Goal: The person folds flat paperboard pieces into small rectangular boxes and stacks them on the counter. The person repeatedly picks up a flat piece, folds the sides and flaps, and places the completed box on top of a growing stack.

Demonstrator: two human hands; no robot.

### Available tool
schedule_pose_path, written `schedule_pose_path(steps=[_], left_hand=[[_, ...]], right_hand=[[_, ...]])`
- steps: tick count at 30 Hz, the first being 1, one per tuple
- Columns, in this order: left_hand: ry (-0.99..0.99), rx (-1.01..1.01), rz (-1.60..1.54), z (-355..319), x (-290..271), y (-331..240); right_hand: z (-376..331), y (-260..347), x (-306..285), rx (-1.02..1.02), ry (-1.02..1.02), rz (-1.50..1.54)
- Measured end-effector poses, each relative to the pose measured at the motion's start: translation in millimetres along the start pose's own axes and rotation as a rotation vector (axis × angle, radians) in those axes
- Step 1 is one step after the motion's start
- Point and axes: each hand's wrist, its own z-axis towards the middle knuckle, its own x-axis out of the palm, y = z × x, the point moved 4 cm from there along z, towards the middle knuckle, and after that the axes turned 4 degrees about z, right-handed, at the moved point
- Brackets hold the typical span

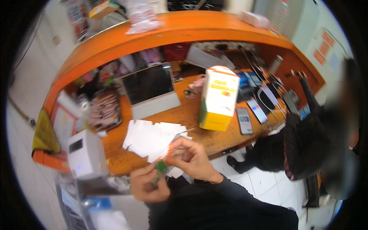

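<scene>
A curved orange desk (199, 28) with a raised rim and a worn wooden top filled most of the view. At 3 to 4 o'clock a co-worker (303, 143) in dark clothes stood at its right end, one arm stretched over it. Near the centre, toward 2 o'clock, a tall white-and-yellow box (219, 97) stood on the wood. At 10 o'clock was a dark screen (148, 84) on a pale base; at 8 o'clock, white paper (147, 138) with ragged edges lay flat, and farther out in that direction sat a white boxy device (87, 155). A clear tray (105, 109) of reddish-brown pieces lay at 9 o'clock. At 6 to 7 o'clock the wearer's hands met in front of the paper: the left hand (150, 184) pinched between thumb and fingers, the right hand (190, 159) likewise, its fingers bent and bunched. Two phones (244, 120) lay at 3 o'clock, right of the box. A slim grey pointed object (180, 135) showed just above the right fingers; whether they gripped it could not be told. Smallest, at 7 o'clock, was a green-and-orange piece (161, 166) held between both hands, too blurred to identify.
</scene>
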Motion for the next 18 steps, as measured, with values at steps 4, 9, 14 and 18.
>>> schedule_pose_path(steps=[4,9,14,18], left_hand=[[0.075,-0.064,-0.046,-5.7,5.5,-7.9],[0.037,-0.090,-0.016,-8.5,9.7,-5.8],[0.101,-0.205,-0.165,-8.0,8.1,2.1],[0.215,-0.169,-0.279,-1.2,9.9,-1.1]], right_hand=[[-21.9,3.9,-0.7,-0.243,-0.165,-0.354],[-39.7,16.2,10.2,-0.596,-0.166,-0.644],[-48.8,12.6,13.0,-0.689,-0.205,-0.676],[-53.7,6.5,10.5,-0.658,-0.206,-0.597]])
